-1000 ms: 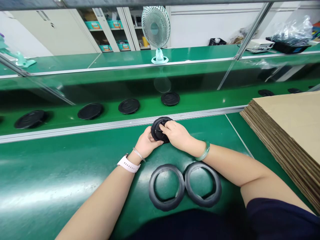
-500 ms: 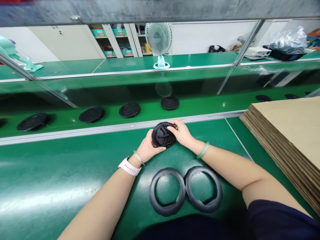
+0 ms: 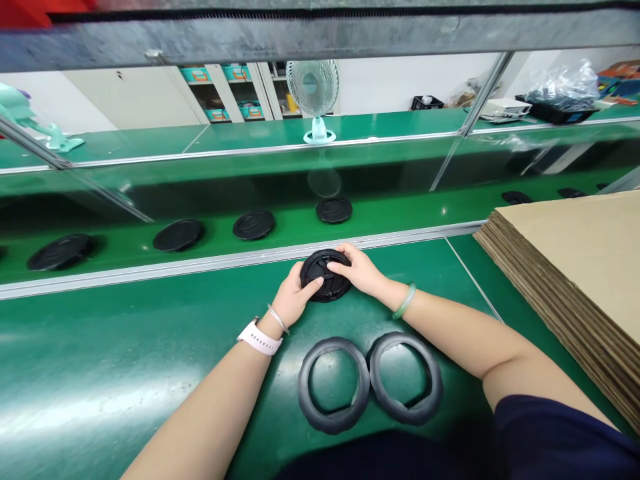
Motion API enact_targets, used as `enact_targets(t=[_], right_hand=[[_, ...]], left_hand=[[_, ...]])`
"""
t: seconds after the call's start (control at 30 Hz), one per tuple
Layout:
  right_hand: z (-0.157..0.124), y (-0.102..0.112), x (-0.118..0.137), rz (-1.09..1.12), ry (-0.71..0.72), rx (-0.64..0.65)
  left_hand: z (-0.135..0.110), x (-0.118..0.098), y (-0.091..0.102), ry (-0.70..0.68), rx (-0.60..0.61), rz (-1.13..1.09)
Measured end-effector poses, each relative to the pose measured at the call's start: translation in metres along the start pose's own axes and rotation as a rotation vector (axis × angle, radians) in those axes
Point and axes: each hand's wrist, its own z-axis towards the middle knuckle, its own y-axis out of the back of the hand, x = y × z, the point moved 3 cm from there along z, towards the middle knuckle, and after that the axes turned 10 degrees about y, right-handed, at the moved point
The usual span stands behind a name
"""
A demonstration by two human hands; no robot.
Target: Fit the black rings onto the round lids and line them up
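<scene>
Between my two hands is a round black plastic part (image 3: 327, 288) with a thick rim and ribs across its face. My left hand (image 3: 294, 292) grips its left edge, thumb lying over the face. On the upper right side, my right hand (image 3: 361, 270) holds the rim, with its thumb also on the face. The fingers beneath the part are hidden. Nearer to me, two dark grey rings, a left ring (image 3: 334, 423) and a right ring (image 3: 434, 393), lie side by side on the green bench (image 3: 150, 340), touching each other.
Several black discs, among them one straight ahead (image 3: 334, 210), lie on a green belt (image 3: 390, 217) behind a metal rail (image 3: 240, 253). Stacked cardboard sheets (image 3: 575, 227) fill the right side. A fan (image 3: 313, 90) stands on the far shelf, under a metal beam (image 3: 320, 40).
My left thumb has moved from the part's lower edge onto its face. My right thumb has slid further inward. The part sits slightly lower in view and shows a flatter angle.
</scene>
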Motion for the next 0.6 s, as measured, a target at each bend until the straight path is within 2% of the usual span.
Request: enact_targets(t=[0.07,0.13,0.37,0.43,0.53,0.6], right_hand=[[0.0,0.0,0.002,0.123,-0.008,0.115],[0.0,0.0,0.002,0.15,-0.02,0.15],[-0.001,-0.002,0.0,-0.094,-0.074,0.045],[-0.002,-0.005,-0.001,-0.078,-0.089,0.034],[0.003,-0.007,-0.005,0.059,-0.116,0.077],[0.011,0.005,-0.008,0.088,-0.119,0.073]], left_hand=[[-0.001,-0.002,0.001,0.012,-0.007,-0.006],[-0.001,-0.005,0.001,0.018,-0.003,-0.017],[0.0,-0.006,0.001,0.021,-0.008,-0.011],[0.0,-0.006,0.001,0.016,-0.015,0.011],[-0.001,-0.009,0.001,0.047,-0.019,-0.004],[-0.003,-0.01,-0.001,0.12,0.044,-0.123]])
